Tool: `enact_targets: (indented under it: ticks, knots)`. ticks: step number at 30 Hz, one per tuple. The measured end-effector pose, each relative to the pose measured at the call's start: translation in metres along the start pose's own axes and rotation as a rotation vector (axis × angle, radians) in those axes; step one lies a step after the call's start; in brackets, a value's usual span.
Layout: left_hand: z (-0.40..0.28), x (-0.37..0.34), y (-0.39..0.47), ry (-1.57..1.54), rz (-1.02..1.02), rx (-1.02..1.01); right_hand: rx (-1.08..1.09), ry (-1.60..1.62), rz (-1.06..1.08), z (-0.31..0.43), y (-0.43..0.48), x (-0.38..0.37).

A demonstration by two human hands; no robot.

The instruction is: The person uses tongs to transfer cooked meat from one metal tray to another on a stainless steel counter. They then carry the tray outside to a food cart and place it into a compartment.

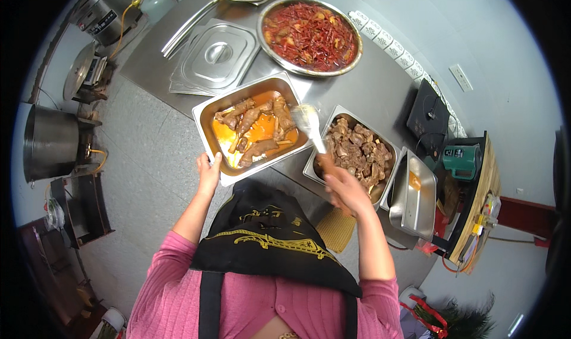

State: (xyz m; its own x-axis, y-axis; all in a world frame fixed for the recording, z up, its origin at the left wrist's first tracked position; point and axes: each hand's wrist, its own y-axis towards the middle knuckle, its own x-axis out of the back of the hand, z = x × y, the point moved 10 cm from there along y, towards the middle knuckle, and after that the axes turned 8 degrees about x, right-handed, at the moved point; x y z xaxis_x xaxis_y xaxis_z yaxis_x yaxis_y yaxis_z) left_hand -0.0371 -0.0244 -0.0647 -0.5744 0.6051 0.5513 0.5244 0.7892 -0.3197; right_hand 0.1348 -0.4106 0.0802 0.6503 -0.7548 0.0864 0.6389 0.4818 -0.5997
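Observation:
My left hand [208,174] grips the near left rim of a rectangular steel pan [243,174]. Several pieces of cooked bone-in meat [252,118] lie in it, in shallow orange broth. In my right hand [348,189] is a metal ladle with a wooden handle [327,162]. Its shiny head [305,117], slightly blurred, is over the right rim of that pan; whether it touches cannot be told. Below my right hand and forearm, a second steel pan [392,178] holds a heap of brown meat chunks [361,149].
On the steel table [379,89] stand a large bowl [312,73] of red chillies in oil, stacked pan lids [216,55] and a long-handled strainer [192,26]. To the right are a tilted steel pan [424,205], an induction cooker [428,116] and a green kettle [459,160]. A stockpot [51,142] stands left.

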Motion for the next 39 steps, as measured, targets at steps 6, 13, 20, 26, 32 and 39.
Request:
enact_targets:
  ticks: [6,13,20,26,32,39]
  knots:
    - [-0.011,-0.005,-0.005,0.034,-0.015,-0.096,-0.262,-0.213,0.344,0.001,0.113,-0.092]
    - [-0.019,-0.002,-0.009,0.036,-0.026,-0.147,-0.212,-0.317,0.339,-0.01,0.164,-0.095]
    - [-0.022,0.0,-0.009,0.059,-0.03,-0.145,-0.258,-0.168,0.307,-0.016,0.168,-0.118]
    - [-0.019,0.0,-0.008,0.07,-0.04,-0.146,-0.211,-0.171,0.276,-0.014,0.168,-0.131]
    - [-0.014,-0.002,-0.006,0.074,-0.05,-0.153,-0.19,-0.129,0.258,-0.02,0.158,-0.122]
    - [-0.017,-0.001,-0.005,0.024,-0.059,-0.181,-0.095,-0.125,0.27,-0.016,0.155,-0.13]
